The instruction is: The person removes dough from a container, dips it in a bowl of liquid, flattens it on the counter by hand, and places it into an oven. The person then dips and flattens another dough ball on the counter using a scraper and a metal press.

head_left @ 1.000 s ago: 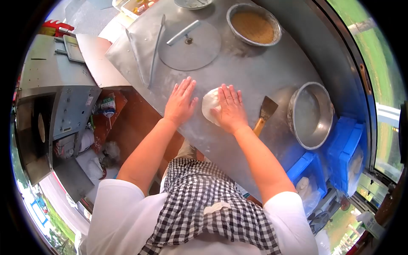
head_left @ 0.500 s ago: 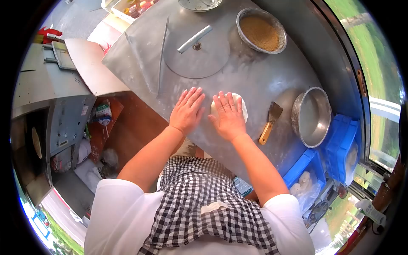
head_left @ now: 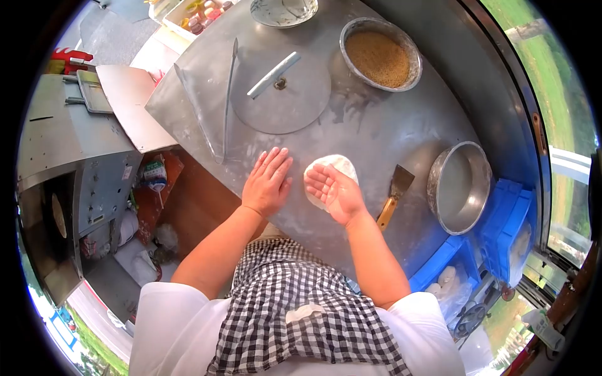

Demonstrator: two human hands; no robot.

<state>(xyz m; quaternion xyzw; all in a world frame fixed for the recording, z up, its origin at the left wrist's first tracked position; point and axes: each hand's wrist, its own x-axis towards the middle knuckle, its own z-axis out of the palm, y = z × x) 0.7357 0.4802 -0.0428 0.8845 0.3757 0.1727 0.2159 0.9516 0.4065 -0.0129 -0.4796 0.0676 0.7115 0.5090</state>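
A flat white round of dough lies on the steel tabletop. My right hand overlaps its lower part, turned so the palm shows, with the fingers extended across the dough and nothing held in them. To the left of the dough, my left hand is palm down and flat near the table's front edge, its fingers stretched out and holding nothing. Right of the dough rests a scraper with a wooden handle, its blade pointing away from me.
Behind my hands lie a round metal lid with a bar handle and long metal tongs. A bowl of brown granules stands at the back, a metal basin at the right. Blue crates sit beyond the right edge.
My right hand has turned from palm down on the dough to palm showing, uncovering more of it. The left hand stays flat. The whole view has shifted slightly.
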